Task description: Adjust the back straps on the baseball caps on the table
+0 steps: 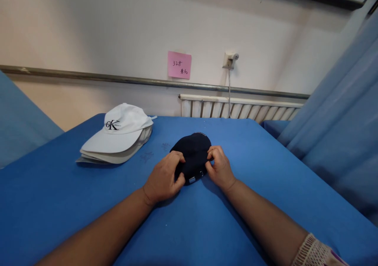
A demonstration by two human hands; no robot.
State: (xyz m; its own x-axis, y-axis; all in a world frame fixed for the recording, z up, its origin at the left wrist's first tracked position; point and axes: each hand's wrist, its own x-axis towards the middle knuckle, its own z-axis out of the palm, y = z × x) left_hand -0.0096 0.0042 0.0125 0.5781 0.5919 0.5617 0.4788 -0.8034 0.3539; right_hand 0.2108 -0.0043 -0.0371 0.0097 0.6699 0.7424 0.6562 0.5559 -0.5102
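Note:
A black baseball cap [195, 152] lies in the middle of the blue-covered table [189, 230], its strap and metal buckle turned toward me. My left hand [168, 175] grips the cap's left side, fingers curled over the fabric and thumb near the buckle. On the opposite side, my right hand [219, 167] pinches the cap's edge between thumb and fingers. Parts of both cap sides are hidden behind my fingers. To the left rests a stack of light caps, with a white cap [126, 120] bearing black letters on top.
Behind the table are a radiator [242, 106] and a metal rail [118, 77] along the wall. A pink note [179, 65] and a socket with a plug [229, 60] are above. Blue curtains [339, 132] hang at right and left.

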